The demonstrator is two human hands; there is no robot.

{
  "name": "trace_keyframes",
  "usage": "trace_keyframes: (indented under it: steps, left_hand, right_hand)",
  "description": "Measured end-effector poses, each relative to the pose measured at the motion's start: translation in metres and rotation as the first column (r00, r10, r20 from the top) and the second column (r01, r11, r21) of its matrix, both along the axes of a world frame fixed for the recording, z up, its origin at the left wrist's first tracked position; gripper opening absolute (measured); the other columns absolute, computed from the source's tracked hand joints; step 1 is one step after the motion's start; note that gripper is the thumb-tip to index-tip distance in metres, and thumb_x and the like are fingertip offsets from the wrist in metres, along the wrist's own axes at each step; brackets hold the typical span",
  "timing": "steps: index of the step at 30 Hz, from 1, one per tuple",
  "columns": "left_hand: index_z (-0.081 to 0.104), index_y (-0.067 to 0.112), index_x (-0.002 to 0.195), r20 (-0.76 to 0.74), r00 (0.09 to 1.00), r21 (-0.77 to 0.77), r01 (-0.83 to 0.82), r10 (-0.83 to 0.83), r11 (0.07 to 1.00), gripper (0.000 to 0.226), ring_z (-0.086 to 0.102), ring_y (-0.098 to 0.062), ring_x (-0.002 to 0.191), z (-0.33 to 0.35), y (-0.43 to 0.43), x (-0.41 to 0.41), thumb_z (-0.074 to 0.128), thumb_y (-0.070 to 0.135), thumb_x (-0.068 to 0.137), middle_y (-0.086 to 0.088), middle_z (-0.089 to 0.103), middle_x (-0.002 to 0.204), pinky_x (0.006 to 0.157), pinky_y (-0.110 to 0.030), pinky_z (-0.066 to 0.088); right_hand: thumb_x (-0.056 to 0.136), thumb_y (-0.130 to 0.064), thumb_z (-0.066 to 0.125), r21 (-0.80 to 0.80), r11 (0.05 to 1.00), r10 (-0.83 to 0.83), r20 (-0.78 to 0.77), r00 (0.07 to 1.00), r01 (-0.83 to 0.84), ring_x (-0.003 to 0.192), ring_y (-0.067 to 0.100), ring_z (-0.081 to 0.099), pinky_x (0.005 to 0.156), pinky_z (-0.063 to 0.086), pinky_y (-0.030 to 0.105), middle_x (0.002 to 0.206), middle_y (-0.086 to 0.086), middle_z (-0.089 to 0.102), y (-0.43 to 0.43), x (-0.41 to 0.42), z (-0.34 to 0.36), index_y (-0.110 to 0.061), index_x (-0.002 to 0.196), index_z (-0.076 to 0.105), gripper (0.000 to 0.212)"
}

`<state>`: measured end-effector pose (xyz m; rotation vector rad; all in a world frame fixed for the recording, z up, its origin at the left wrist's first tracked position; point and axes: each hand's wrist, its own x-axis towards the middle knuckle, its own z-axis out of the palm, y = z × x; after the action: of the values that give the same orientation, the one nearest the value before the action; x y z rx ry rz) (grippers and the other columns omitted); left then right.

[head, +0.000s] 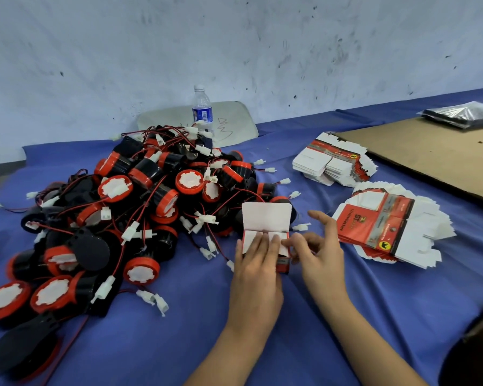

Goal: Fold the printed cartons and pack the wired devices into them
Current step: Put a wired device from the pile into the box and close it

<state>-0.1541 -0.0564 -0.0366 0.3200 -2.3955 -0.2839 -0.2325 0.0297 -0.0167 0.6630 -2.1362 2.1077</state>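
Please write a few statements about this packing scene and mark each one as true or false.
1. The lid flap of the carton in front of the person stands up. True.
2. The fingers of the left hand press flat on the carton's folded flaps. True.
3. The water bottle lies on its side. False: it stands upright behind the pile of wired devices.
4. The flat cartons are stacked to the left of the hands. False: both stacks lie to the right.
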Motion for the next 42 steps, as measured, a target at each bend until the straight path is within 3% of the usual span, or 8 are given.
trace_keyframes:
  steps: [3, 8, 12, 17, 27, 34, 39, 42]
  left_hand:
    - [0.068, 0.006, 0.117, -0.048, 0.998, 0.066, 0.053, -0.049, 0.996, 0.045, 0.059, -0.025, 0.12, 0.001, 0.0, -0.001, 0.078, 0.007, 0.073, -0.013, 0.067, 0.121, 0.11, -0.049, 0.03]
    - [0.074, 0.009, 0.1, -0.153, 0.95, 0.238, 0.304, -0.273, 0.922, 0.031, 0.05, -0.007, 0.122, 0.006, -0.005, 0.002, 0.079, 0.025, 0.074, -0.003, 0.069, 0.118, 0.11, -0.033, 0.031]
    - [0.071, 0.009, 0.097, -0.125, 0.915, 0.318, 0.402, -0.383, 0.858, 0.025, 0.056, -0.006, 0.119, 0.009, 0.0, 0.0, 0.075, 0.026, 0.079, 0.003, 0.066, 0.118, 0.117, -0.046, 0.025]
    - [0.069, 0.013, 0.101, -0.104, 0.91, 0.333, 0.411, -0.4, 0.848, 0.02, 0.057, -0.005, 0.114, 0.011, 0.0, -0.001, 0.07, 0.022, 0.083, 0.007, 0.065, 0.115, 0.118, -0.042, 0.02]
    - [0.068, 0.014, 0.097, -0.113, 0.917, 0.357, 0.397, -0.383, 0.845, 0.016, 0.058, -0.006, 0.11, 0.01, 0.001, -0.002, 0.07, 0.022, 0.083, 0.008, 0.064, 0.112, 0.116, -0.041, 0.025]
    - [0.057, 0.017, 0.076, -0.298, 0.944, 0.477, 0.275, -0.141, 0.835, 0.025, 0.052, 0.01, 0.093, 0.011, -0.002, -0.001, 0.081, 0.009, 0.07, 0.014, 0.046, 0.105, 0.078, -0.003, 0.038]
    - [0.047, 0.023, 0.095, -0.287, 0.957, 0.576, 0.2, -0.033, 0.792, 0.045, 0.05, -0.004, 0.098, 0.009, -0.002, 0.0, 0.082, 0.01, 0.07, 0.013, 0.038, 0.107, 0.086, -0.023, 0.047]
    - [0.047, 0.028, 0.117, -0.302, 0.953, 0.575, 0.207, -0.029, 0.792, 0.063, 0.044, 0.0, 0.116, 0.01, -0.001, 0.0, 0.084, 0.01, 0.069, 0.008, 0.038, 0.125, 0.095, -0.013, 0.04]
  right_hand:
    - [0.097, -0.014, 0.054, -0.147, 0.984, 0.123, 0.157, 0.98, -0.1, 0.057, 0.018, 0.056, 0.059, 0.052, 0.032, 0.068, 0.011, 0.07, 0.001, -0.003, 0.005, -0.023, 0.116, 0.058, 0.022]
    - [0.088, -0.03, 0.066, -0.154, 0.98, -0.133, -0.029, 0.991, 0.127, 0.056, 0.004, 0.036, 0.057, 0.032, 0.018, 0.061, -0.006, 0.039, 0.006, 0.0, 0.011, -0.015, 0.058, 0.045, 0.04]
    - [0.083, -0.029, 0.062, -0.209, 0.977, -0.044, -0.008, 0.999, 0.041, 0.066, 0.009, 0.051, 0.064, 0.042, 0.019, 0.071, 0.012, 0.056, 0.006, 0.002, 0.012, -0.004, 0.071, 0.054, 0.028]
    - [0.083, -0.023, 0.062, -0.111, 0.991, 0.064, -0.086, 0.994, -0.073, 0.071, 0.002, 0.06, 0.066, 0.044, 0.012, 0.076, -0.008, 0.067, 0.004, 0.005, 0.011, -0.019, 0.08, 0.066, 0.006]
    - [0.087, -0.015, 0.063, -0.075, 0.997, 0.014, -0.092, 0.996, -0.021, 0.075, 0.005, 0.066, 0.068, 0.048, 0.015, 0.082, -0.007, 0.073, 0.006, 0.001, 0.005, -0.018, 0.092, 0.074, 0.013]
    - [0.09, -0.006, 0.064, 0.11, 0.987, 0.137, -0.211, 0.968, -0.116, 0.07, 0.006, 0.066, 0.06, 0.049, 0.009, 0.094, -0.023, 0.072, 0.005, 0.002, 0.002, -0.04, 0.101, 0.071, 0.036]
    - [0.081, -0.006, 0.074, 0.224, 0.971, 0.127, -0.214, 0.969, -0.078, 0.108, 0.003, 0.064, 0.091, 0.046, 0.012, 0.109, -0.009, 0.07, -0.001, 0.002, -0.002, -0.017, 0.105, 0.075, 0.026]
    - [0.081, -0.005, 0.075, 0.236, 0.97, 0.117, -0.253, 0.96, -0.056, 0.108, 0.002, 0.063, 0.093, 0.046, 0.013, 0.108, -0.01, 0.07, -0.002, 0.004, -0.001, -0.015, 0.105, 0.075, 0.026]
